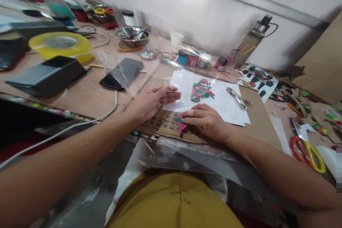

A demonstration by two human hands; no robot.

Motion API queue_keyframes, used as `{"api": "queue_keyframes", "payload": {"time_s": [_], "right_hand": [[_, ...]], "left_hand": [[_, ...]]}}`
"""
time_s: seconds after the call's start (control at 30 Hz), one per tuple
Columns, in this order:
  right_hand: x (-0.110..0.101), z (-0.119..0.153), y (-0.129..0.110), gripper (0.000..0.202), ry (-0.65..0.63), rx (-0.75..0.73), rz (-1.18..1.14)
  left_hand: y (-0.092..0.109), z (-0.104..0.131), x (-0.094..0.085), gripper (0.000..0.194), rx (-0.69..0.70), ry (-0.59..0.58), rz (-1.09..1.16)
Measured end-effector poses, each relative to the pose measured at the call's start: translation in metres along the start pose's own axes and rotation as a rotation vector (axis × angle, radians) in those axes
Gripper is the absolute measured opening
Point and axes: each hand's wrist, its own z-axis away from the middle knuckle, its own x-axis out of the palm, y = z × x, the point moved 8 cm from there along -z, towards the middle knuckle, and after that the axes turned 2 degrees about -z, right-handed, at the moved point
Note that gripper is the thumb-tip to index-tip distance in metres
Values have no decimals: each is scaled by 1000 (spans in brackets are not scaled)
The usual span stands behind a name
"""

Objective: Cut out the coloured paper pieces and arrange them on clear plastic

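Note:
My left hand [161, 101] is over the near-left corner of the white paper sheets [227, 108], thumb close against the straight fingers. Glossy clear plastic film [128, 78] shows around this hand and seems pinched in it. My right hand [207, 119] is closed by the cardboard's near edge, its fingertips on a small pink and green piece [181, 126]. On the paper lies a larger pink and green patterned cutout [200, 91]. Silver pliers [238, 98] rest on the sheets, right of the cutout. Printed cardboard [167, 128] lies underneath.
Scissors [307, 149] with red and yellow handles lie at right. Paint jars [193, 60], a paper cup [176, 41] and a flask [253, 37] stand behind. At left are a phone [121, 73], a white cable [107, 115] and a yellow tape roll [42, 44].

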Motion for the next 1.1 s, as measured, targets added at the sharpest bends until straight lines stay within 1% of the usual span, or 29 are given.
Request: {"api": "queue_keyframes", "payload": {"time_s": [0.1,0.2,0.3,0.4,0.47,0.53,0.6,0.63,0.7,0.8,0.87,0.93,1.0,1.1], "right_hand": [[-7,0,3,26,100,20,6],[-16,2,11,23,214,83,36],[-24,3,17,19,272,164,75],[-26,-1,11,20,242,172,192],[-23,-6,-2,21,195,107,292],[-15,-9,-14,24,125,30,349],[-3,-10,-21,27,32,1,332],[2,-9,-22,28,-6,16,297],[7,-6,-18,26,-44,91,182],[7,0,-11,21,-59,230,-27],[4,3,-9,17,-75,282,-129],[0,5,-8,15,-70,309,-179],[-4,5,-8,13,-34,318,-186],[-12,0,-8,11,101,279,-116]], "left_hand": [[1,1,0,23,-4,15,-10],[2,2,2,22,-26,23,-15],[2,3,3,22,-43,22,-9],[2,2,3,24,-40,14,-6],[1,2,3,25,-35,11,-8],[1,1,2,24,-32,12,-10],[0,1,1,24,-30,20,-12],[0,1,1,24,-29,26,-14],[1,2,1,24,-29,36,-18],[1,3,1,24,-34,31,-14],[1,3,2,23,-33,18,-7],[1,3,2,24,-28,3,-4],[1,3,1,24,-24,-6,-5],[1,2,1,23,-22,-14,-9]]}}
